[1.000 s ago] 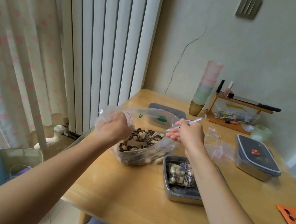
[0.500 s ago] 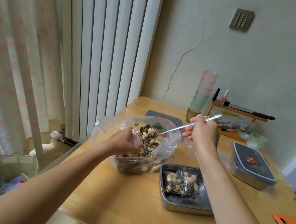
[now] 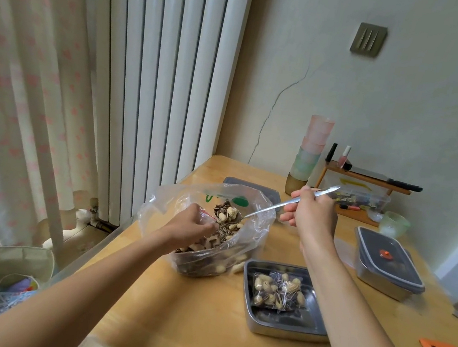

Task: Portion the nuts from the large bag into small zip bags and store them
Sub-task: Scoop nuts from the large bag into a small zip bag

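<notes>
Crinkled clear plastic forms the large bag (image 3: 254, 236), slumped on the wooden table (image 3: 198, 332) and full of pale nuts (image 3: 227, 226) and striped seeds. Your left hand (image 3: 190, 227), inside its mouth, pinches a small zip bag (image 3: 206, 215) by its red strip (little else shows). Your right hand (image 3: 315, 216), apart from it, grips a slim metal spoon (image 3: 276, 205), bowl heaped. A filled packet (image 3: 278, 292) lies in the square steel tray (image 3: 282, 328) just beside.

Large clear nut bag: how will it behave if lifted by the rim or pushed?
Likely floppy: the large bag is thin crumpled film with a sagging open mouth, so it would collapse where gripped. Probably bottom-heavy: the nuts pool at its base on the table, so pushed it should slump rather than slide. With the mouth open, tilting could spill.
</notes>
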`<state>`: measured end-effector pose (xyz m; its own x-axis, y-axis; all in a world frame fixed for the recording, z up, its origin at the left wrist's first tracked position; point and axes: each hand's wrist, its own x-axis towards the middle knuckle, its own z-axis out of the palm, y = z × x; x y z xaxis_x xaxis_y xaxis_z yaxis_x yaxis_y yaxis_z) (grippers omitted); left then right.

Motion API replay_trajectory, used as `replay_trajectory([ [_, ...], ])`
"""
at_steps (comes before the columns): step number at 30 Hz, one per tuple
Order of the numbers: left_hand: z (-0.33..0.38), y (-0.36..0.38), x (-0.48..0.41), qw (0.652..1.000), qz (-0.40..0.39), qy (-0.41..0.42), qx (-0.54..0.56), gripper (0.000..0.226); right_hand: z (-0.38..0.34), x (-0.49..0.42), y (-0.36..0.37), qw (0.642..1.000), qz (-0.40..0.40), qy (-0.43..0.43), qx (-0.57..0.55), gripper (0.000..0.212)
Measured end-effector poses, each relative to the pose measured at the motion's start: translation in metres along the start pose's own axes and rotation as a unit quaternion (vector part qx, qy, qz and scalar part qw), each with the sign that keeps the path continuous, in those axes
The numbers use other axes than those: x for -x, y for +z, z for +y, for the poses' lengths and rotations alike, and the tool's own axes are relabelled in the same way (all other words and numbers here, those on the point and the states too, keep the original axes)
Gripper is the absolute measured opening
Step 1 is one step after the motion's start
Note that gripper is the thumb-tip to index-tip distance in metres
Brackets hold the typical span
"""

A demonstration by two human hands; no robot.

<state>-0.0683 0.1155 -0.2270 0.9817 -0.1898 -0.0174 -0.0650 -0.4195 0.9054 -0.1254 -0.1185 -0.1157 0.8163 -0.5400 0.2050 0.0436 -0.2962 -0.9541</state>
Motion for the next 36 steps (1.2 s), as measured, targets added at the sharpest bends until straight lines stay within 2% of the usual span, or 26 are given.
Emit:
replay_trajectory([
  [4, 0.002, 0.002, 0.002, 0.999, -0.028, 0.020, -0.038, 0.047, 0.001, 0.001, 0.000, 1.000, -0.004, 0.000, 0.000, 0.032],
  [8, 0.003, 0.004, 0.005, 0.998, -0.039, 0.033, -0.029, 0.049, -0.001, 0.001, 0.001, 1.000, -0.007, -0.018, 0.003, 0.032],
  [16, 0.004, 0.010, 0.003, 0.998, -0.038, 0.044, -0.020, 0.071, -0.003, 0.008, 0.010, 0.989, -0.039, -0.119, 0.073, 0.031],
  [20, 0.002, 0.014, -0.001, 0.998, -0.028, 0.053, -0.028, 0.074, -0.006, 0.016, 0.012, 0.962, -0.068, -0.235, 0.121, 0.034],
  [23, 0.000, 0.017, -0.004, 0.998, -0.031, 0.045, -0.015, 0.074, -0.012, 0.024, 0.011, 0.927, -0.116, -0.326, 0.145, 0.031],
  [26, 0.000, 0.019, -0.007, 0.999, -0.037, 0.035, 0.015, 0.071, -0.016, 0.028, 0.011, 0.895, -0.125, -0.397, 0.160, 0.029],
  [31, 0.000, 0.019, -0.007, 0.998, -0.027, 0.023, 0.054, 0.070, -0.020, 0.032, 0.010, 0.868, -0.115, -0.460, 0.150, 0.026],
  [36, 0.004, 0.017, -0.004, 0.999, 0.003, 0.041, 0.028, 0.060, -0.019, 0.031, 0.009, 0.869, -0.100, -0.466, 0.136, 0.029],
])
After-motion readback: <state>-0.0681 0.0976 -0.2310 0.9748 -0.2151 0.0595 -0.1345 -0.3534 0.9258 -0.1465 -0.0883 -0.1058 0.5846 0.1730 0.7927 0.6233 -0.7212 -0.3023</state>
